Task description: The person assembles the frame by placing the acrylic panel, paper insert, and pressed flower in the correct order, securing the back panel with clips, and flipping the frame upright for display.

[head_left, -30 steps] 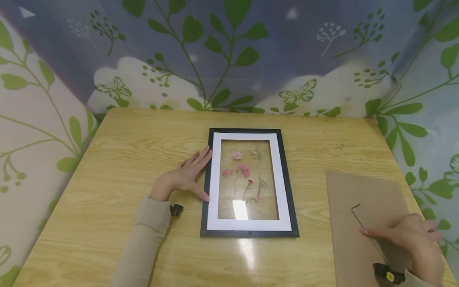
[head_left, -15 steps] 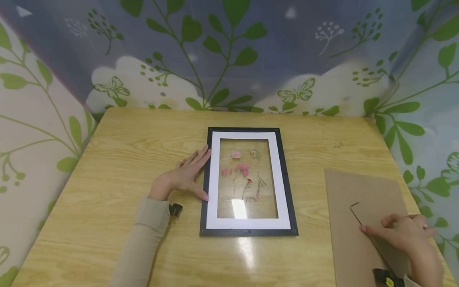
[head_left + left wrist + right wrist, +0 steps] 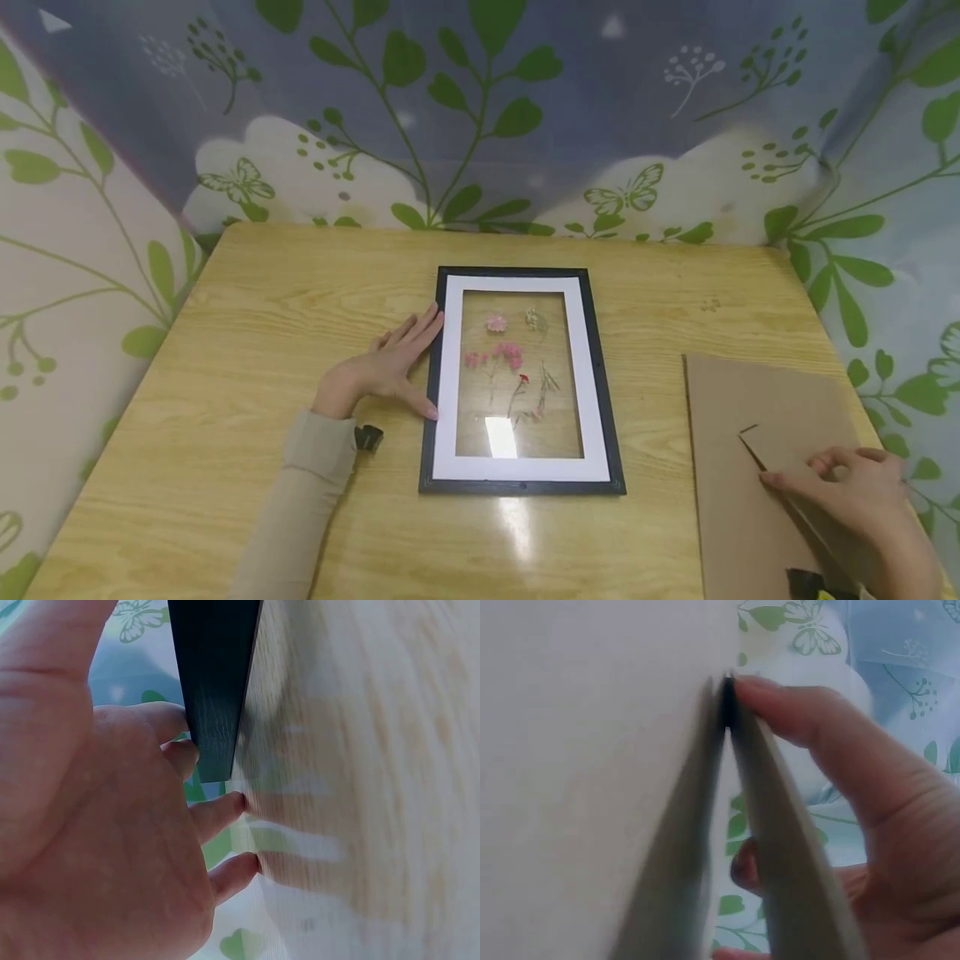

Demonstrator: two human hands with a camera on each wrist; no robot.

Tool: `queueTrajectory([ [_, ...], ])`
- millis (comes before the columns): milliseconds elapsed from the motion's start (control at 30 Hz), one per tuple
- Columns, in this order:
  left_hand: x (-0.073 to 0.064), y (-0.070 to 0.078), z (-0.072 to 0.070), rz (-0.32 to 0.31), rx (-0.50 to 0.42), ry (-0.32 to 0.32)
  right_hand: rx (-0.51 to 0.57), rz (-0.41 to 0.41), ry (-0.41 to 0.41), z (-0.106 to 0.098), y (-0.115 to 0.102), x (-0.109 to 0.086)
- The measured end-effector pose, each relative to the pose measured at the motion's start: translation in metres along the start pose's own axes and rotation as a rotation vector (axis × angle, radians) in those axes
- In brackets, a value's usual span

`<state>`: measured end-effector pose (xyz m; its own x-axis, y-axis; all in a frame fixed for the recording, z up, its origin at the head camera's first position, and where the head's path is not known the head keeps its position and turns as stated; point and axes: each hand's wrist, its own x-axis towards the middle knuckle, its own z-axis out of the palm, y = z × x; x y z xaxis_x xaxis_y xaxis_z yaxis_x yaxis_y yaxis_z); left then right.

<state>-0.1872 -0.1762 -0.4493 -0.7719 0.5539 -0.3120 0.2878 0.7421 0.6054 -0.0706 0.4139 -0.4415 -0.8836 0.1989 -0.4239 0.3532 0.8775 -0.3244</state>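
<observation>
A black picture frame (image 3: 603, 383) with a white mat (image 3: 447, 375) lies flat, pressed pink and red flowers (image 3: 510, 357) under its clear pane. My left hand (image 3: 378, 375) rests at its left side, fingers spread and fairly straight, thumb and fingertips touching the edge. In the left wrist view the dark frame edge (image 3: 214, 690) stands between that hand and the tabletop. At the right, a brown backing board (image 3: 727, 517) has an angled cut. My right hand (image 3: 862, 500) pinches the strip-like flap (image 3: 776, 825) at this cut, thumb near its tip, part of the flap hidden by the hand.
Both things lie on a wood-grain table (image 3: 300, 292), with bare wood between frame and board. A leaf-patterned cloth (image 3: 480, 125) stands along the back and both sides. Light reflects off the pane and table front.
The gap along the board's cut has widened as the right hand draws the flap up. The board's left edge now shows its thickness. My left hand and the frame stay put.
</observation>
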Motion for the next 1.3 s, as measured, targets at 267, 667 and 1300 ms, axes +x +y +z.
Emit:
queueTrajectory([
  [267,-0.001,0.001,-0.002,-0.005,0.005,-0.001,0.073,0.029,0.044,-0.008,-0.003,-0.009],
  [667,-0.002,0.004,-0.001,-0.009,-0.011,-0.009,0.007,-0.158,0.089,-0.019,-0.051,-0.002],
  [1300,0.0,0.003,-0.001,-0.013,-0.001,-0.002,0.094,-0.403,0.051,-0.001,-0.229,0.048],
])
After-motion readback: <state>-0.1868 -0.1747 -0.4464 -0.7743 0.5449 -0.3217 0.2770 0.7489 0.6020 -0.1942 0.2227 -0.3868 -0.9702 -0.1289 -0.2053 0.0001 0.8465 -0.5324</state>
